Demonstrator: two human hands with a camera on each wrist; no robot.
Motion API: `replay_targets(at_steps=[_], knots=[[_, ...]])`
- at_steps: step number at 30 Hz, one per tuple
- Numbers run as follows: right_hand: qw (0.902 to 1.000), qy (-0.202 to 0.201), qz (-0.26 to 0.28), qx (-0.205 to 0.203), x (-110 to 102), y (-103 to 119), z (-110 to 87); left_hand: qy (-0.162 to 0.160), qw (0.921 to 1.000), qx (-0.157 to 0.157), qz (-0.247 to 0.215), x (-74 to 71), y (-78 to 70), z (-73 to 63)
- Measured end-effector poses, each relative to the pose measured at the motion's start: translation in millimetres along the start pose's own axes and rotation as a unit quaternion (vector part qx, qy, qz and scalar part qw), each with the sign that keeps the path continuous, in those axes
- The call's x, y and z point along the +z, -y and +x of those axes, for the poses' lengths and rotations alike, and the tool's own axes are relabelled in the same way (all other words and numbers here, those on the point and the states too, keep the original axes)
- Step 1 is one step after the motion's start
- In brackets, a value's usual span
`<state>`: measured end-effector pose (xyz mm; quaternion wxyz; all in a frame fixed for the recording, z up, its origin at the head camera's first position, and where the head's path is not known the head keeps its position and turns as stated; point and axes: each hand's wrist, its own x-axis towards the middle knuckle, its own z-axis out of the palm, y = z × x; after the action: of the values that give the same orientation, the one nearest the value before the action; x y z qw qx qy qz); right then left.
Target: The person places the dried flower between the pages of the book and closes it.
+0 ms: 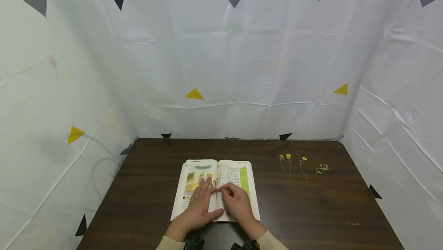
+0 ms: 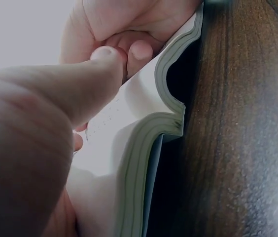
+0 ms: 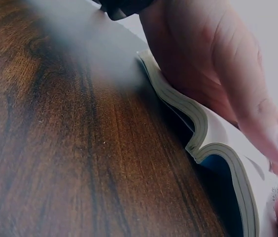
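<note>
An open book (image 1: pixel 245 200) lies on the dark wooden table, a picture on its left page and rows of printed text on its right. My left hand (image 1: pixel 199 205) rests on the left page, fingers stretched toward the top and thumb pointing at the spine. Over the right page, close to the gutter, is my right hand (image 1: pixel 238 202), its fingers bent and its thumb and index fingertips close together. Whether anything is between those tips is hidden. In the right wrist view the right thumb (image 3: pixel 257 116) reaches down over the raised page edges (image 3: pixel 178 101).
To the right of the book lie small yellow flowers (image 1: pixel 288 156) on thin stems and a green leafy sprig (image 1: pixel 322 169). The wooden table (image 1: pixel 328 211) ends at a white curtain (image 1: pixel 235 57) with coloured triangles, which hangs behind and at both sides.
</note>
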<state>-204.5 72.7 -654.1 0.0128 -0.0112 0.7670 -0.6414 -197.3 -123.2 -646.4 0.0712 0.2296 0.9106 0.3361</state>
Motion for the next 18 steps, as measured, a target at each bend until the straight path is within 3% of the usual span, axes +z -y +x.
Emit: replay_targets(at_steps=[6, 13, 15, 18], knots=[[0.9997, 0.005, -0.020, -0.013, 0, 1, 0.0, -0.001, 1.0000, -0.002, 0.002, -1.6, -1.9, -1.9], [0.9972, 0.071, -0.021, -0.012, -18, 5, 0.0, 0.007, 0.9998, -0.011, 0.018, -3.1, -6.7, -1.0], [0.9953, 0.085, -0.044, -0.020, -27, 7, -1.1, 0.010, 0.9996, -0.014, 0.021, -3.2, -8.3, -0.7], [0.9870, 0.093, -0.123, -0.046, -42, 10, -4.6, 0.013, 0.9995, -0.020, 0.022, -3.7, -10.2, -0.6]])
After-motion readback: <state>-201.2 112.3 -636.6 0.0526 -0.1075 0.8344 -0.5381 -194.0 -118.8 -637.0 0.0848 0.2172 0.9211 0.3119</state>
